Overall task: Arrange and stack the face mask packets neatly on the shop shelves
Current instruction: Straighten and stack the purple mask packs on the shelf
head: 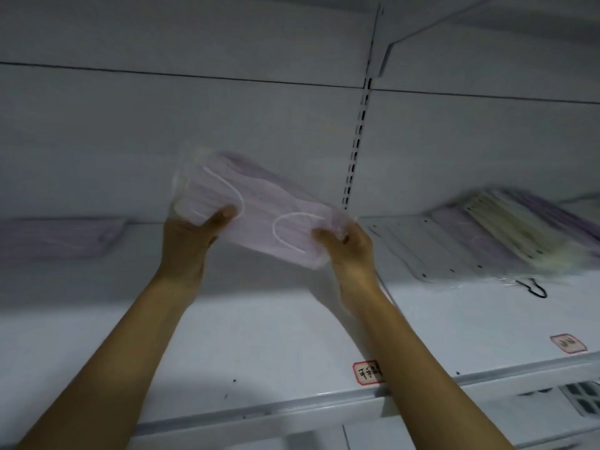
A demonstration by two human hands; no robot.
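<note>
We hold a pink mask packet [256,216] above the shelf [266,336]: left hand [191,235] & right hand [347,251] grip its ends. Slick wrap could slip, landing crooked; stack [487,235] at 3 o'clock.

bare shelf [259,319] mid, purple packet [58,238] left, packet pile [487,235] right

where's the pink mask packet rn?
Head view, centre: the pink mask packet is held above the white shelf, left hand and right hand gripping its ends, left of the slotted upright.
</note>
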